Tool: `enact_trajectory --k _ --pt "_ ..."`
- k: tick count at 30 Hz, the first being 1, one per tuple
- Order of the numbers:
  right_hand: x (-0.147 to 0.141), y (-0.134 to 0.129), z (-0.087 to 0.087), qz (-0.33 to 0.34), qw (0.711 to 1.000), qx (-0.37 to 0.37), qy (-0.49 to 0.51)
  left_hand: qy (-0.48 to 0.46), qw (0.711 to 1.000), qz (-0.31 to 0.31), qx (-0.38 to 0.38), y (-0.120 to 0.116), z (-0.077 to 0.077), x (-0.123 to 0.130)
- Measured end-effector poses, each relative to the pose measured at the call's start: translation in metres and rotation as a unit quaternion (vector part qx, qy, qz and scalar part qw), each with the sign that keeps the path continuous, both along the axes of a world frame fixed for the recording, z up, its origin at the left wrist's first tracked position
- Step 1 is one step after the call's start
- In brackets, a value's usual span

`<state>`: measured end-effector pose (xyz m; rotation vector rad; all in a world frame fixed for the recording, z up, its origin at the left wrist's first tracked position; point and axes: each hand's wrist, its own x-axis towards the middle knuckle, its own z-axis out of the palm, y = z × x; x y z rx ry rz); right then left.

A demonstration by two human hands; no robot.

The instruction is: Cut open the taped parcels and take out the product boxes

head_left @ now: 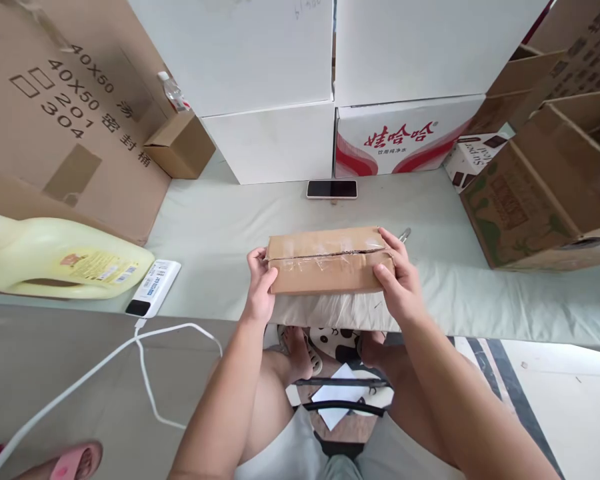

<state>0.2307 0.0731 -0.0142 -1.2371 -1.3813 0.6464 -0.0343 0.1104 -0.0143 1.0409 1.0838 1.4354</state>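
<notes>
Between my two hands is a small brown cardboard box (325, 263), held by its short ends above the front of the cloth-covered table (220, 220). Clear tape runs along its top seam, which is slit and slightly parted toward the right. My left hand (261, 285) grips the left end, thumb on the front face. My right hand (399, 277) wraps the right end, its thumb also on the front. Just behind the right fingers, the metal tip of a thin tool (405, 235) shows; the rest of it is hidden.
Behind the box lies a phone (331, 189), before stacked white cartons (275, 143). At left are a yellow jug (65, 257), a white power bank (153, 288) with a cable and a small carton (180, 145). An open cardboard box (525, 193) stands right.
</notes>
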Motion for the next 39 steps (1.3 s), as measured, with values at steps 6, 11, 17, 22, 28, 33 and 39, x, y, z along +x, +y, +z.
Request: enact_trajectory --k 6,11,17,22,28,33,39 --pt "0.015 -0.002 0.004 -0.007 1.0 -0.014 -0.004 0.091 0.992 -0.089 -0.013 0.005 0.001 0.001" --pt "0.014 -0.009 0.002 -0.011 1.0 -0.009 -0.016 0.065 0.994 -0.089 0.005 -0.007 -0.002 0.011" --pt "0.014 -0.012 -0.002 -0.007 1.0 0.008 0.006 0.017 0.998 -0.03 0.056 -0.016 -0.014 0.023" --pt "0.018 -0.009 -0.008 0.004 1.0 0.015 -0.005 0.028 0.994 -0.01 0.104 -0.005 -0.016 0.029" --pt "0.016 0.003 -0.017 -0.014 0.999 0.01 0.037 0.001 0.99 -0.012 0.143 0.009 -0.013 0.032" --pt "0.041 0.016 -0.021 -0.172 0.975 -0.058 0.131 0.028 0.982 -0.044 0.182 0.011 -0.019 0.019" --pt "0.057 0.02 -0.017 -0.141 0.918 -0.244 -0.279 0.036 0.978 -0.064 0.194 0.008 -0.022 0.011"
